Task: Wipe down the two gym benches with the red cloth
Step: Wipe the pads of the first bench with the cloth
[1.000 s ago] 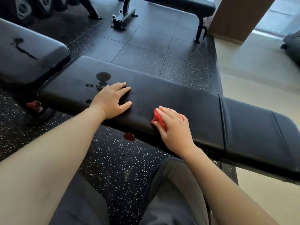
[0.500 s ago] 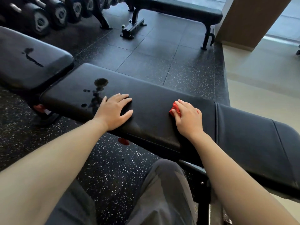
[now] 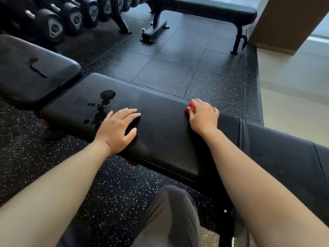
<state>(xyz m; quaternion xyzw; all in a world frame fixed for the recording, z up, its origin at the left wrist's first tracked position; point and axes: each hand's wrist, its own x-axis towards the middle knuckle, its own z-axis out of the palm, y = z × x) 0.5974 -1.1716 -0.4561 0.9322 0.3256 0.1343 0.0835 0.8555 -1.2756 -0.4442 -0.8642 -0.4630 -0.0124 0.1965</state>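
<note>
A long black padded bench [image 3: 160,125] runs across the middle of the view, with dark wet spots [image 3: 104,102] on its left part. My left hand [image 3: 117,129] rests flat on the pad just right of those spots. At the bench's far edge my right hand [image 3: 203,114] grips the bunched red cloth [image 3: 190,106] and presses it on the pad. The cloth is mostly hidden under my fingers. A second black bench pad [image 3: 32,72] lies at the left, with a dark wet streak [image 3: 35,67] on it.
A third bench [image 3: 204,9] stands at the back on the black rubber floor. A row of dumbbells [image 3: 71,16] fills the upper left. A brown pillar [image 3: 288,20] rises at the upper right beside pale flooring. My grey-trousered knee [image 3: 170,216] is below the bench.
My right hand has slid the red cloth from the bench's near edge across to its far edge. My left hand has stayed in place on the pad.
</note>
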